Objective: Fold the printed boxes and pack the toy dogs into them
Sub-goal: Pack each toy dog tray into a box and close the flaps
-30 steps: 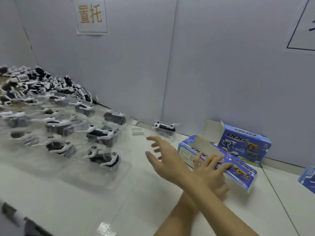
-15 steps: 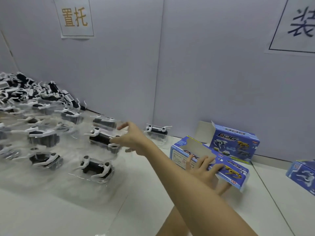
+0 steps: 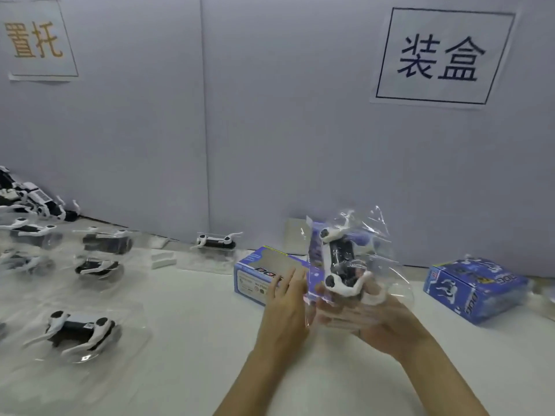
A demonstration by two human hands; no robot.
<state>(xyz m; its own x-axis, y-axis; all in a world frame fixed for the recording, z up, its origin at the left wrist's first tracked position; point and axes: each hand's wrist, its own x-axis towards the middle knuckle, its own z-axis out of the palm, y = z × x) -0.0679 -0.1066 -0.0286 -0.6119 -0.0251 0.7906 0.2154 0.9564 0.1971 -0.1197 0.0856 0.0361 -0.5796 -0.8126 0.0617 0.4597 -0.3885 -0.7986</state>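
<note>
The right hand (image 3: 375, 319) grips a toy dog (image 3: 339, 265) in its clear tray, held up above the white bench (image 3: 195, 340). The left hand (image 3: 285, 298), fingers straight, rests against the open blue printed box (image 3: 258, 274) lying just behind.

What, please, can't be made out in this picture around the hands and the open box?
Head view only:
- Right hand: fingers veiled by the clear tray holding the dog.
- Open box: right end hidden behind left hand and tray.
- Toy pile: cut off by the left edge.
</note>
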